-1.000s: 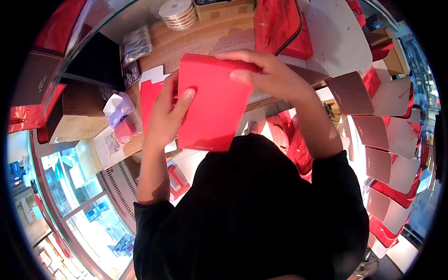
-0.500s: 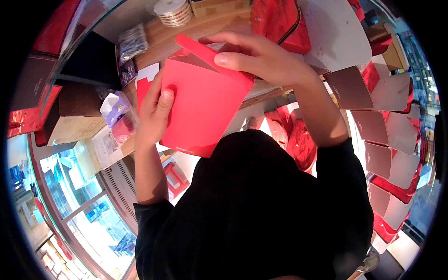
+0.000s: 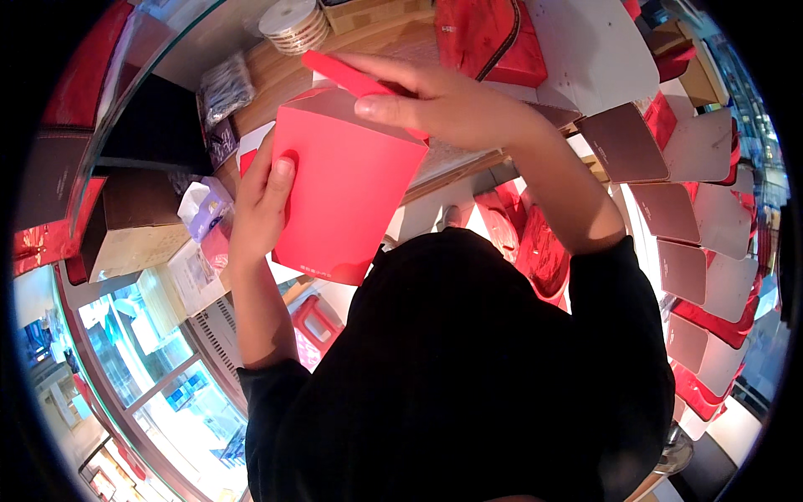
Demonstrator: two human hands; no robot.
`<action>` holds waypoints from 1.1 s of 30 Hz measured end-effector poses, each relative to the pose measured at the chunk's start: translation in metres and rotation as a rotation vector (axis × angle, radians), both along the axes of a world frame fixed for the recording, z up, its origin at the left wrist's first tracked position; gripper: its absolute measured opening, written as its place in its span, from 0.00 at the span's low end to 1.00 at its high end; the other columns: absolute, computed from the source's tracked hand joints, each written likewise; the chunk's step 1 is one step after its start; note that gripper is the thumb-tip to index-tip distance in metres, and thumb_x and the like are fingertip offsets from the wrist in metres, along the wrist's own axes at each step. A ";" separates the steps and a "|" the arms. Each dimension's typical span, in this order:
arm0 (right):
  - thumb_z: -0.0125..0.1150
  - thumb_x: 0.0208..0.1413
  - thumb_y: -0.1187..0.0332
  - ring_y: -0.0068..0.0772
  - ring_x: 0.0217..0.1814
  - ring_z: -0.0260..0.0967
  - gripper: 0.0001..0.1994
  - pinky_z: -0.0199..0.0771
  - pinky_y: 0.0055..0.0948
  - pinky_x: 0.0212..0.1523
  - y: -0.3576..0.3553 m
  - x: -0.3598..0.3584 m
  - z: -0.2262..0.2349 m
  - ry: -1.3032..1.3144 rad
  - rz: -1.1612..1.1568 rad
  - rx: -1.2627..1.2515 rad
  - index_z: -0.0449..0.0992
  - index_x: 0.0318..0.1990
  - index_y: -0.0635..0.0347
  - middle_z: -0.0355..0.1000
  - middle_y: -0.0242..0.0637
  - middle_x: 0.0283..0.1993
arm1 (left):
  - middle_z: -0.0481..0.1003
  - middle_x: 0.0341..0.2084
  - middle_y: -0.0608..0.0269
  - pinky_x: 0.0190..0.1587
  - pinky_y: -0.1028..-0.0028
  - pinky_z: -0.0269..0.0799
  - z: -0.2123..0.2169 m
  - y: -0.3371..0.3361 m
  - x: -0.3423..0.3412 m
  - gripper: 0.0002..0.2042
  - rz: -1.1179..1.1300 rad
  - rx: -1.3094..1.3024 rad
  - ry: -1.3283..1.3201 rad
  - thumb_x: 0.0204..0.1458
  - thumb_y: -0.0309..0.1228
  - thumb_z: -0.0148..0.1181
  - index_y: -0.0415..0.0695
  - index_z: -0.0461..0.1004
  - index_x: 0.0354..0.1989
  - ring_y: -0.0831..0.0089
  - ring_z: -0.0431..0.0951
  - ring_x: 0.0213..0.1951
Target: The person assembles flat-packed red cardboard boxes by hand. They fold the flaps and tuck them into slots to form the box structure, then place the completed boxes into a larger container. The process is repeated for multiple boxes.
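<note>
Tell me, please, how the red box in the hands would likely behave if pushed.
The red box looks like thin card, so probably light for its size. Its flat front panel suggests fair stiffness. With the flap lifted, the open top rim might bend more easily.

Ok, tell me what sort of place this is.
Probably a shop's packing area, perhaps for gifts: a stack of white spools stands on a wooden counter, red and brown packaging lines the right side, and a red box is being handled.
</note>
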State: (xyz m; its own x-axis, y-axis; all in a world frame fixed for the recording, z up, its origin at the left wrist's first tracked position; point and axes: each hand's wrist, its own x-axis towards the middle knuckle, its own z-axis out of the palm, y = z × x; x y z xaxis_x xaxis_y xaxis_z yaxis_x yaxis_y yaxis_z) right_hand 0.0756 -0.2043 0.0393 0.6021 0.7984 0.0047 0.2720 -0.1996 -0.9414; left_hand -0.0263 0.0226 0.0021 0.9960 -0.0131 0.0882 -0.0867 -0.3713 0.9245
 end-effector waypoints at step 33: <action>0.48 0.56 0.65 0.35 0.47 0.67 0.21 0.66 0.31 0.47 0.012 -0.009 -0.020 -0.061 -0.055 0.209 0.64 0.58 0.53 0.67 0.45 0.49 | 0.67 0.52 0.53 0.56 0.71 0.58 0.002 -0.001 0.007 0.25 -0.159 -0.012 0.031 0.57 0.42 0.48 0.38 0.60 0.59 0.68 0.66 0.53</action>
